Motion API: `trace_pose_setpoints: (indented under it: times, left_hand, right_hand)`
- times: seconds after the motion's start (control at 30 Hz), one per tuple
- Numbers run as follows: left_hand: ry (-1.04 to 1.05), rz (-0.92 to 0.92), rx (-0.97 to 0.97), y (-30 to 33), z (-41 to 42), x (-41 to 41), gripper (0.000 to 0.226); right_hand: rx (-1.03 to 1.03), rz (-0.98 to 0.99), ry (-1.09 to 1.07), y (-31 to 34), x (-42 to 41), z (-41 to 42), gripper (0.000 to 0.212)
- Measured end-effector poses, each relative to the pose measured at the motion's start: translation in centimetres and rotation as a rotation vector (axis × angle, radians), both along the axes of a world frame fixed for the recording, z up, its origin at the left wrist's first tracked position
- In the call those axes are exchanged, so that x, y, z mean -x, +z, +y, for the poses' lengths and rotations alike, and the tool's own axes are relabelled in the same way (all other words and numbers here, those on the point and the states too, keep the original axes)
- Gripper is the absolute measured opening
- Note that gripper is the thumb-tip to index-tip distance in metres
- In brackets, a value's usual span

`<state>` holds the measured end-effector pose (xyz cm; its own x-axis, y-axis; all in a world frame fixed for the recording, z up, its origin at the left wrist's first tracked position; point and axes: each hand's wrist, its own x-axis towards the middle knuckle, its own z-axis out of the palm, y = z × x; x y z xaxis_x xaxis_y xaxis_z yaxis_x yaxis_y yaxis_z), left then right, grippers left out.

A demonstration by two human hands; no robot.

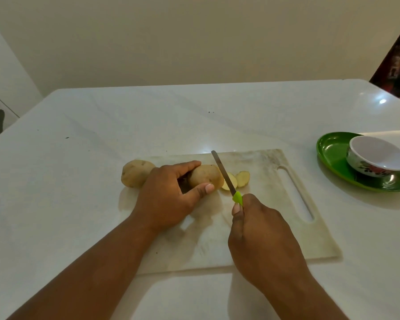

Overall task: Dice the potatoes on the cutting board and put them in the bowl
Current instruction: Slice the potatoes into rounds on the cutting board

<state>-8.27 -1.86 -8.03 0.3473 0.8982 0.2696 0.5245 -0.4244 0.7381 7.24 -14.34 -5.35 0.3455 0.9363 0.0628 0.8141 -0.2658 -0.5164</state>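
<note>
On the cutting board (263,227) I see a spare potato (135,173), then my left hand (169,199) — fingers (189,166) pinching the held potato (204,176), lying crosswise. My right hand (263,241), fingers wrapped round the knife (224,174), sets the blade across its right end; the bowl (379,159) waits far right.

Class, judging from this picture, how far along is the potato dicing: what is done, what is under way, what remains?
Done: two slices lie cut on the cutting board. Under way: the left hand steadies a potato while the right hand holds the knife against it. Left: dicing, the second potato untouched, the bowl empty.
</note>
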Motion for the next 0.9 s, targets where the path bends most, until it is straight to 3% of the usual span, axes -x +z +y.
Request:
trace_pose_setpoints:
  times: [0.37, 0.53, 0.63, 0.9]
  left_hand:
    - [-0.013, -0.014, 0.010, 0.0, 0.1, -0.1, 0.071]
    - [-0.056, -0.030, 0.013, 0.0, -0.6, -0.6, 0.067]
    - [-0.029, -0.038, 0.000, 0.0, -0.6, -0.7, 0.069]
    - [-0.006, -0.050, -0.004, 0.1, -0.6, -0.9, 0.068]
  right_hand:
    - [0.061, -0.054, 0.024, 0.4, -0.2, 0.5, 0.017]
    - [0.134, -0.002, 0.035, 0.9, -0.2, 1.7, 0.007]
    - [0.157, -0.005, 0.037, 1.2, 0.0, 2.8, 0.014]
    - [0.258, 0.024, 0.055, 2.1, 0.2, 3.4, 0.009]
